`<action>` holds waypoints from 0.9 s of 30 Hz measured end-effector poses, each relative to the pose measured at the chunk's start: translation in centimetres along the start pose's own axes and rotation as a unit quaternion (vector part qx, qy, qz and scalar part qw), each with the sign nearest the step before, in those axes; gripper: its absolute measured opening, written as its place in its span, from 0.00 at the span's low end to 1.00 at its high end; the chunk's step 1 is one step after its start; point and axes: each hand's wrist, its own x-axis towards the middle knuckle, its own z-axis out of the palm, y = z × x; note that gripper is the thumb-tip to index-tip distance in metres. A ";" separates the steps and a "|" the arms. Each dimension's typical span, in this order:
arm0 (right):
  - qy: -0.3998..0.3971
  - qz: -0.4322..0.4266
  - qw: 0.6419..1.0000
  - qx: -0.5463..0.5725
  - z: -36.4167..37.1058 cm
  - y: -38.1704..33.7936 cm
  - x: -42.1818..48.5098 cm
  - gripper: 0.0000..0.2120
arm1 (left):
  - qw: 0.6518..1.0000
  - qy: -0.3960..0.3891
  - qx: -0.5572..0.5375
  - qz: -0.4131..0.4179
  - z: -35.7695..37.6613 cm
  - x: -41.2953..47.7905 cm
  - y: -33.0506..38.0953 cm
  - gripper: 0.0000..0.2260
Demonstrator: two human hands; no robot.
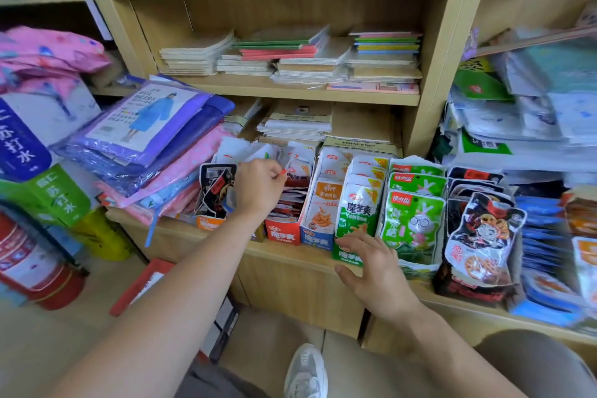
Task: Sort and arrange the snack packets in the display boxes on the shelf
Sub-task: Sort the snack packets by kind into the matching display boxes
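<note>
A row of open display boxes stands along the shelf ledge (pixel 290 252), each packed with upright snack packets. My left hand (pixel 258 186) reaches over the red box (pixel 282 232) and pinches the top of a red-and-white packet (pixel 295 176) in it. Left of that hand, black packets (pixel 214 191) stand in an orange box (pixel 208 223). My right hand (pixel 374 268) hovers open, fingers spread, in front of the green box (pixel 347 254) and its green-and-white packets (pixel 357 208). Between them stands a blue box (pixel 316 237) with orange-and-white packets (pixel 323 210).
Right of the green box stand green rabbit packets (pixel 412 220), black packets (pixel 481 245) and blue packs (pixel 542 236). Folded raincoat packages (pixel 145 126) are piled at the left. Notebooks (pixel 290 55) fill the shelf above. A red cylinder (pixel 32 262) stands on the floor.
</note>
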 end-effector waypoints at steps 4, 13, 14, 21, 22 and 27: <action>-0.010 -0.006 1.000 0.011 -0.3 0.3 0.0 0.21 | 0.988 -0.114 0.096 -0.031 0.2 -0.8 -0.5 0.21; -0.010 -0.034 0.999 0.039 -1.0 0.6 0.1 0.20 | 0.991 -0.100 -0.071 -0.045 -3.1 -5.6 0.9 0.22; -0.008 -0.035 0.999 0.040 -1.2 0.5 0.0 0.20 | 0.992 -0.086 -0.087 -0.040 -3.4 -6.6 1.3 0.21; 0.030 -0.037 0.997 0.053 -5.6 0.9 -2.1 0.16 | 0.974 -0.197 -0.098 0.050 -1.4 -13.1 6.3 0.13; 0.041 -0.029 0.997 0.052 -6.5 1.2 -2.7 0.15 | 0.971 -0.209 -0.094 0.071 -0.7 -13.7 7.2 0.13; 0.080 0.009 0.997 0.014 -11.9 3.6 -6.3 0.10 | 0.959 -0.228 -0.044 0.164 3.3 -15.7 12.1 0.14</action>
